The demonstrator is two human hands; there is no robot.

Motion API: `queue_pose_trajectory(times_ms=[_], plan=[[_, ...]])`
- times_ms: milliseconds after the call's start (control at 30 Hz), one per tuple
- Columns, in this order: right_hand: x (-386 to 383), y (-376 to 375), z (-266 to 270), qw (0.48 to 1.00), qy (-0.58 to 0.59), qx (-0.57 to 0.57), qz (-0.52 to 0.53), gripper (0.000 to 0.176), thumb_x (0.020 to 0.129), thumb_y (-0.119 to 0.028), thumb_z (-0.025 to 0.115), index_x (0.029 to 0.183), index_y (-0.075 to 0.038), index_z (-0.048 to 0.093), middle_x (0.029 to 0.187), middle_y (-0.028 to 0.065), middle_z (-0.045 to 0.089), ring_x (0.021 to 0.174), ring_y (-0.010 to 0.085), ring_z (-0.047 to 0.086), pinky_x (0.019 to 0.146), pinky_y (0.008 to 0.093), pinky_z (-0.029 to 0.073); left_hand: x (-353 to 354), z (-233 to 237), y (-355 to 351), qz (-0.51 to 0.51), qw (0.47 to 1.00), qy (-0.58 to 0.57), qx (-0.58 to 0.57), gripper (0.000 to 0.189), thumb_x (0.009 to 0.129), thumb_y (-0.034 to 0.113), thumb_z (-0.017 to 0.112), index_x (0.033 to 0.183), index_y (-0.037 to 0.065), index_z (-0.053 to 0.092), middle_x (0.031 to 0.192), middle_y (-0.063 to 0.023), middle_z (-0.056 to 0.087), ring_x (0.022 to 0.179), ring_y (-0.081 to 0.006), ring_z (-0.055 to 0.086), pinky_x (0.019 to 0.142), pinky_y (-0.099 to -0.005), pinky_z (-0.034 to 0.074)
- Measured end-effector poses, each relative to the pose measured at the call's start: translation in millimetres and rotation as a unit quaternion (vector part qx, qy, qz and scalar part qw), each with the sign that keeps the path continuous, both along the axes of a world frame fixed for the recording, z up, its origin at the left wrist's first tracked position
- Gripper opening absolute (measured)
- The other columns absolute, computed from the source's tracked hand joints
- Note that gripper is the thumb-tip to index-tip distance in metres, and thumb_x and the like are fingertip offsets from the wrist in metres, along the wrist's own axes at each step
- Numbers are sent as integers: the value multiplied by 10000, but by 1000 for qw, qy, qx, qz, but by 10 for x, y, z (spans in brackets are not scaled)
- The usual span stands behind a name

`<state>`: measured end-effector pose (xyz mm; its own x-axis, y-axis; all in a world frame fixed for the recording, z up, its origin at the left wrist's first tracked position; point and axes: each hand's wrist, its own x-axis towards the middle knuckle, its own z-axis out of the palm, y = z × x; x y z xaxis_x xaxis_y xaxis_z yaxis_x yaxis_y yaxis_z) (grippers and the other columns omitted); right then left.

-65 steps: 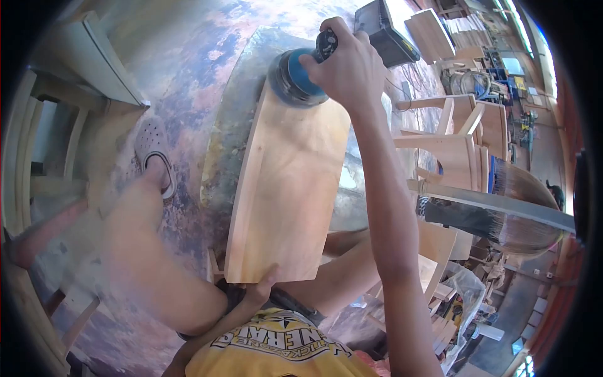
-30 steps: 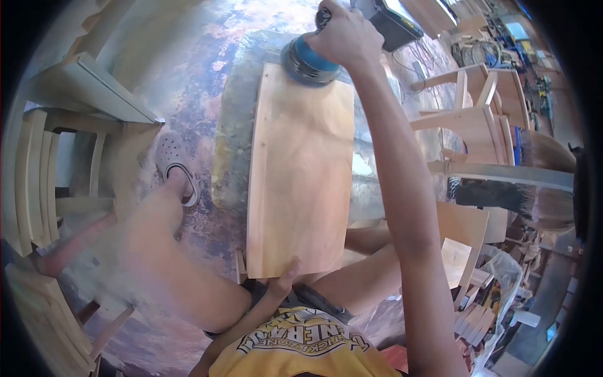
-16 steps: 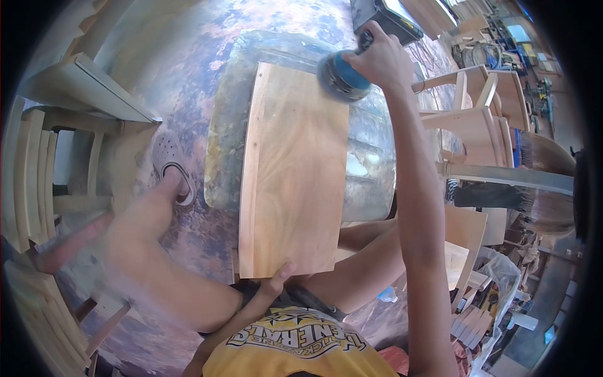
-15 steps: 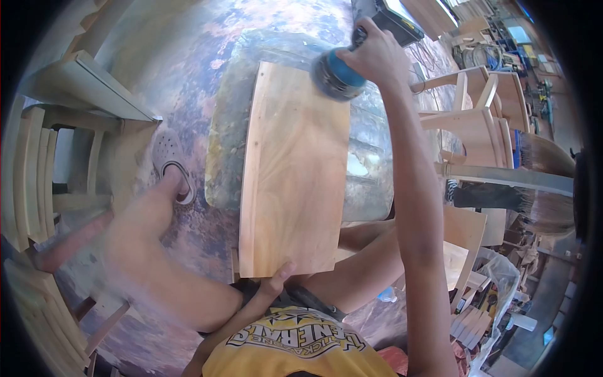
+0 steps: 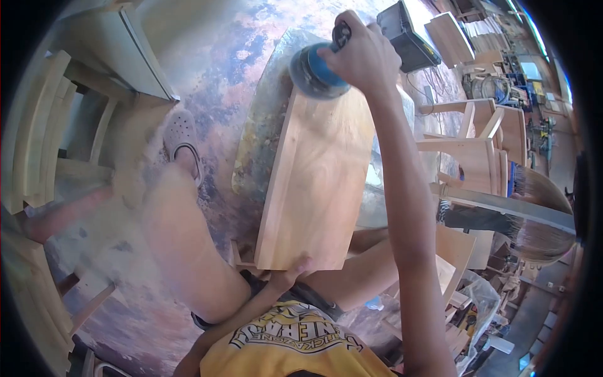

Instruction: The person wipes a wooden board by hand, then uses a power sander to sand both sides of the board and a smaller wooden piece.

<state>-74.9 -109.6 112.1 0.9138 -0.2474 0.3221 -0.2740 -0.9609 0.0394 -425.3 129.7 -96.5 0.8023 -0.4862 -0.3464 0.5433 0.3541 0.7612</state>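
My right hand is wrapped around the handle of a round blue power sander. The sander's blurred disc rests over the far left end of a wooden panel, close to its raised edge strip. That panel lies lengthwise before me, its near end at my lap. My left hand grips the near edge, thumb on top; its other fingers are hidden beneath the board. A worn, paint-stained support shows under the panel's far part.
Wooden furniture frames stand at the left. Chair-like wooden pieces and a fan are on the right. A dark box sits beyond my right hand, with a cord nearby. Scraps and a plastic bag lie lower right.
My right hand has moved the sander from the panel's far right side to its far left corner. The view has shifted, and the panel appears more tilted. My left hand keeps its hold.
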Motion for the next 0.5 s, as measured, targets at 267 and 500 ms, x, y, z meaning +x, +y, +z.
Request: queue_pose_trajectory(times_ms=[267,500], plan=[[-191,240,75,999,-30,0,15,476,726,-401,862,1137,-254,674,990,124,673,937,371,696,789,467,557,37,90,27,-58,992,110,10,238,899,111,790,1099,6,714,989,-63,727,896,-155,696,810,-302,573],[-607,624,301,994,12,94,54,477,737,-226,829,1163,-168,625,1044,220,633,984,426,661,819,492,532,-54,63,-100,24,990,135,-34,286,875,121,815,1102,3,688,941,-31,698,848,-136,671,730,-285,556]])
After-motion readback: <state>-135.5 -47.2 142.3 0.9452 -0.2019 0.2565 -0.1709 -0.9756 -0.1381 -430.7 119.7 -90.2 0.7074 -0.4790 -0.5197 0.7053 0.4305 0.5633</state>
